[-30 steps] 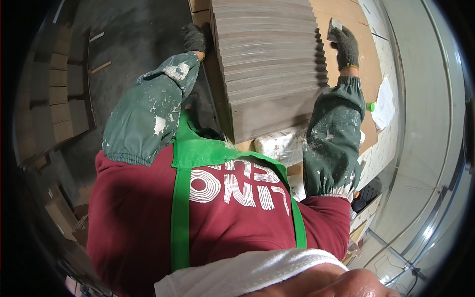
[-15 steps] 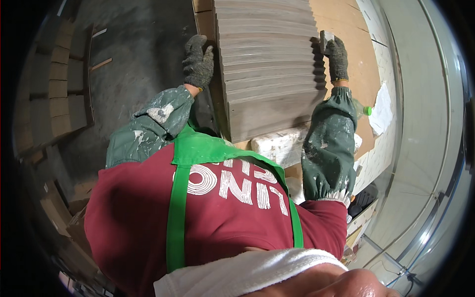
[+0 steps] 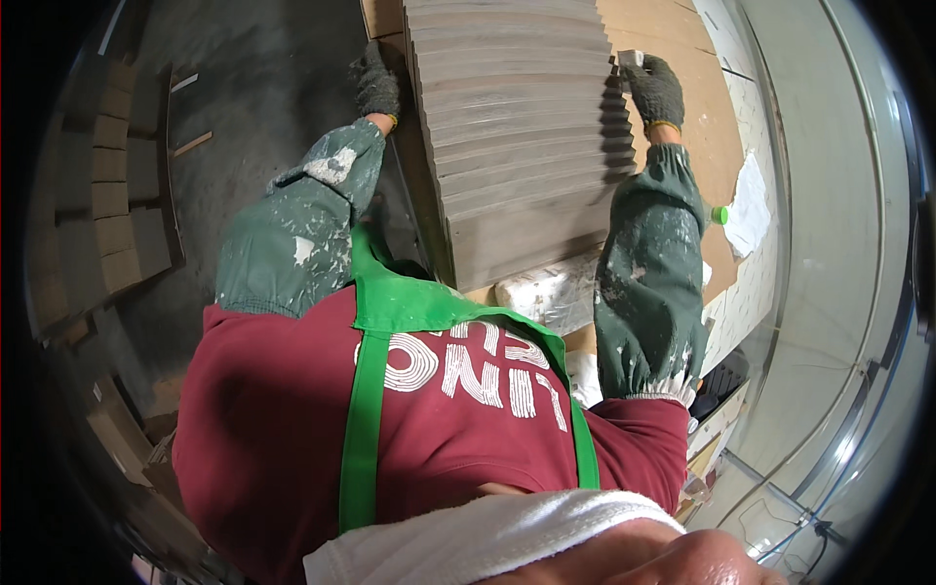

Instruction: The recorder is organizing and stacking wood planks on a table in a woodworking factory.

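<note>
Grey wood-grain boards (image 3: 526, 229) lie overlapped in a long stepped row in front of me, with a zigzag right edge. Beside that edge my right hand (image 3: 655, 93), in a dark knit glove, is closed on a small pale block (image 3: 632, 60). The block sits at or very near the board ends; whether it touches them I cannot tell. My left hand (image 3: 377, 86), gloved alike, is off the row's left side with its fingers stretched away from me and nothing visible in them. Its fingertips are dark and partly blurred.
Brown cardboard (image 3: 697, 117) covers the surface on the right, with a white crumpled sheet (image 3: 749, 210) and a green bottle cap (image 3: 720, 214). A plastic-wrapped white pack (image 3: 551, 292) lies near my apron. Stacked brown pieces (image 3: 112, 195) stand at far left.
Both hands have moved farther from me along the row's sides. The pale block has travelled with my right hand. My left hand has turned, so its thumb no longer shows apart.
</note>
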Motion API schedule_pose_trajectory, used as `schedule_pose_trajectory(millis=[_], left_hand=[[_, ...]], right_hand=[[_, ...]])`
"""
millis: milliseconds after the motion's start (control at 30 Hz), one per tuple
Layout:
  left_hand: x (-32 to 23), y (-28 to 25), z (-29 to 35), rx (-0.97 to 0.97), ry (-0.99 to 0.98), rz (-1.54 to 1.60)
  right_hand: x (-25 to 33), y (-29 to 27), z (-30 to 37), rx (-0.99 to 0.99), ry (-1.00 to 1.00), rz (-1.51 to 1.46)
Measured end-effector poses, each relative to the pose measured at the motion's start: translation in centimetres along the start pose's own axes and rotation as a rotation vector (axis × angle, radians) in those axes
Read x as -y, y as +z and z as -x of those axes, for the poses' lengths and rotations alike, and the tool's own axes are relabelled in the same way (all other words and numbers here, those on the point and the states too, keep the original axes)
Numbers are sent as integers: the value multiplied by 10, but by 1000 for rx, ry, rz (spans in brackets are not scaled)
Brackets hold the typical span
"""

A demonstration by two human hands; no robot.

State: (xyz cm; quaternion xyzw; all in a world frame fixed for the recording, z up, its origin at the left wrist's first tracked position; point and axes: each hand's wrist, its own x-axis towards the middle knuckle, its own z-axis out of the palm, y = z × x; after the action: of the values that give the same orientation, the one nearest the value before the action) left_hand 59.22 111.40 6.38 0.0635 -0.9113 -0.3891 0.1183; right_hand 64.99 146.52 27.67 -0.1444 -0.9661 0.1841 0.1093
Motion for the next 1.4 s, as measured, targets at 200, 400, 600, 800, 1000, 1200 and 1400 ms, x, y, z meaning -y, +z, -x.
schedule_pose_trajectory(millis=[200, 400, 600, 800, 1000, 1200, 1400], left_hand=[[-18, -24, 5, 39, -125, 80], [-3, -21, 6, -59, -112, 61], [0, -28, 20, -95, -176, 110], [-14, 17, 12, -479, 142, -75], [3, 42, 16, -31, -218, -274], [-6, -3, -52, -238, -104, 72], [-10, -6, -109, -7, -329, 195]], right_hand=[[81, 30, 38, 75, -31, 106], [193, 63, 94, 293, -443, -182], [80, 15, 18, 121, -8, 77], [137, 56, 72, 77, -163, 101], [207, 57, 110, 282, -493, -223], [137, 22, 67, 91, -111, -186], [191, 51, 100, 171, -500, 157]])
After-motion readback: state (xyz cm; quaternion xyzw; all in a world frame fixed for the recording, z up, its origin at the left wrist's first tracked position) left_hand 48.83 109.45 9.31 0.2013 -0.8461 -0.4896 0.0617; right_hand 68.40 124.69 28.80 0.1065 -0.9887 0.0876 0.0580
